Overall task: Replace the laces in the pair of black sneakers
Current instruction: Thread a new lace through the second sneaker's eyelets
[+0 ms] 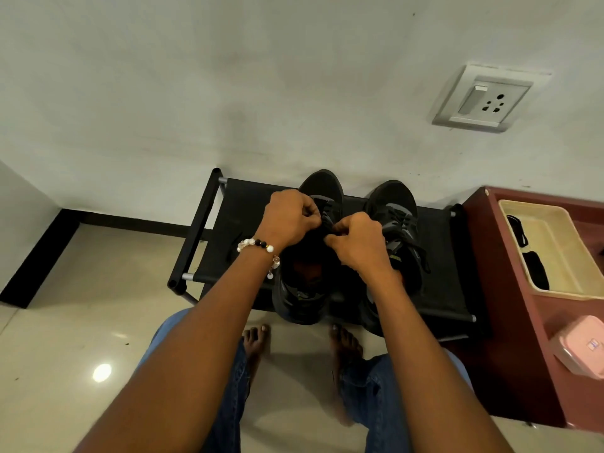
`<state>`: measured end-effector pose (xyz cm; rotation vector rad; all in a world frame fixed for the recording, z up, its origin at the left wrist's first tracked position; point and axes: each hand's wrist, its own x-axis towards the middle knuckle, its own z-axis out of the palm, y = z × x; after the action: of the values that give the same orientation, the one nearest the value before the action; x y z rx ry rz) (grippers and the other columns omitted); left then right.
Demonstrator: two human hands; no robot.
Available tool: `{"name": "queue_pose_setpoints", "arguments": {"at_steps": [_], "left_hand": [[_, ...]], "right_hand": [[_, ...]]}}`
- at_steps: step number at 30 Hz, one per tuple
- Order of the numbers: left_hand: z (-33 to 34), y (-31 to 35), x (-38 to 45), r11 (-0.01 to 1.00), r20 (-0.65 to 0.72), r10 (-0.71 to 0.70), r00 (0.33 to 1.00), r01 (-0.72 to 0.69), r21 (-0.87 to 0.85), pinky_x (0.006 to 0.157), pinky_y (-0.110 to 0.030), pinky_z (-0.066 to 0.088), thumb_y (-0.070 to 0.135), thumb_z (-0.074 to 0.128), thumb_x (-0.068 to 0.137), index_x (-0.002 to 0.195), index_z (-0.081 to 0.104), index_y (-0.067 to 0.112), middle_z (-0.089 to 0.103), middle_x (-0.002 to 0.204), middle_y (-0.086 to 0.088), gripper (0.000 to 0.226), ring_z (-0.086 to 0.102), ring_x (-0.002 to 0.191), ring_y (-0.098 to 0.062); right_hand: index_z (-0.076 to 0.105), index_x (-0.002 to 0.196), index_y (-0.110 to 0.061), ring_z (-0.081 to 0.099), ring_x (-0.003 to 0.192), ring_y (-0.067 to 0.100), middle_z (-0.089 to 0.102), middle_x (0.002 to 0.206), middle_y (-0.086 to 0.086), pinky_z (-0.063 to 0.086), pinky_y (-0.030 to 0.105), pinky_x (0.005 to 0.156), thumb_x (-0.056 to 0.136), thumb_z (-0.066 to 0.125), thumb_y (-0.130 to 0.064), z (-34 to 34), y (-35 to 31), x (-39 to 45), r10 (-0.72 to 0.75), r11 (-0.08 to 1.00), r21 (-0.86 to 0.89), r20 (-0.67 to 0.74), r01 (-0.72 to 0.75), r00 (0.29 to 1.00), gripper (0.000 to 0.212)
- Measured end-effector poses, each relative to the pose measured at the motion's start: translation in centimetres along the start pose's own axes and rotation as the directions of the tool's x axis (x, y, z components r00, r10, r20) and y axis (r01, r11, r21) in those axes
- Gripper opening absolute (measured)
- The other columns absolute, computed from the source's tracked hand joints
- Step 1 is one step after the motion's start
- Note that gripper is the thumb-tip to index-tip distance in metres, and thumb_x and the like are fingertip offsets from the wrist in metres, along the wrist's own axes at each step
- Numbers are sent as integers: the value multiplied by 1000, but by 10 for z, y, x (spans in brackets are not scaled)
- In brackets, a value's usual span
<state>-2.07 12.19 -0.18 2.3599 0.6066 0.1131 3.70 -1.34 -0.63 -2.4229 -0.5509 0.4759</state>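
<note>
Your left hand [287, 220] and right hand [356, 243] pinch the thin black lace [327, 220] on the left black sneaker [307, 289]; pull crooked and it could slip out.

We see two black sneakers side by side at frame centre, toes toward the top, the left sneaker [322, 191] partly covered with its opening facing us, the right sneaker [397, 210] with grey-black laces [403, 223] threaded
</note>
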Motion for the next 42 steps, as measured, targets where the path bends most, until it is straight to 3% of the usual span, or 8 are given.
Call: {"name": "queue_pose_setpoints", "arguments": {"at_steps": [5, 10, 20, 25, 30, 34, 39, 42], "left_hand": [[0, 6, -6, 996, -74, 2, 997, 5, 90, 55, -15, 41, 23, 69, 85, 85, 75, 20, 67, 81, 5, 7, 63, 71, -12], [3, 10, -11, 975, -109, 62, 992, -37, 219, 69, -32, 51, 31, 68, 84, 86, 74, 20, 56, 97, 2, 12, 58, 81, -17], [20, 13, -18, 991, -221, -30, 975, 58, 120, 62, -24, 37, 26, 63, 89, 87, 71, 12, 53, 99, -5, 16, 53, 79, -17], [25, 12, -16, 993, -188, -115, 976, 109, -43, 53, -19, 41, 21, 62, 91, 83, 74, 13, 68, 85, -4, 17, 59, 70, -15], [26, 8, -12, 904, -27, -311, 950, 287, -317, 85, -42, 55, 23, 66, 90, 79, 73, 21, 70, 89, -2, 13, 66, 87, -19], [20, 9, -8, 749, 134, -408, 903, 415, -517, 90, -37, 54, 13, 70, 87, 75, 72, 15, 70, 86, -5, 12, 67, 95, -23], [19, 10, -7, 698, 162, -450, 878, 459, -549, 90, -31, 52, 9, 75, 81, 76, 72, 13, 70, 87, -5, 7, 65, 92, -17], [24, 9, -7, 733, 89, -484, 871, 459, -503, 89, -30, 51, 13, 79, 78, 81, 74, 14, 71, 94, -5, 5, 64, 94, -15]], "right_hand": [[69, 87, -8, 66, 72, 27, 66, 78, 9, 59, 41, 69, 84, 67, -21, 3, 1, 0, 28, 999, -22, -51, -30, 998, 14], [69, 89, -10, 65, 70, 25, 66, 77, 8, 58, 38, 65, 85, 63, -22, 4, 1, 0, 3, 999, -51, -69, -7, 998, 14], [72, 86, -7, 65, 68, 26, 66, 73, 10, 59, 42, 68, 86, 64, -18, 2, 1, 0, -28, 998, -66, -39, 25, 999, 14], [72, 82, -6, 65, 65, 26, 66, 71, 11, 59, 43, 67, 87, 65, -18, 1, 4, 1, -61, 997, -47, -8, 60, 998, 15], [75, 94, -5, 71, 82, 29, 73, 87, 17, 60, 48, 73, 86, 73, -17, -9, 12, 2, -10, 964, 264, 168, -35, 986, 15], [74, 109, -11, 70, 96, 19, 74, 98, 9, 60, 42, 82, 87, 70, -10, -17, 18, 2, -1, 900, 415, 306, -133, 952, 22], [69, 114, -5, 66, 103, 21, 71, 104, 11, 58, 43, 86, 96, 55, -3, -21, 17, 2, 4, 857, 479, 362, -190, 932, 22], [73, 104, -7, 68, 99, 24, 72, 102, 10, 60, 45, 80, 96, 58, -8, -15, 15, 3, 73, 830, 521, 254, -200, 964, 17]]}}
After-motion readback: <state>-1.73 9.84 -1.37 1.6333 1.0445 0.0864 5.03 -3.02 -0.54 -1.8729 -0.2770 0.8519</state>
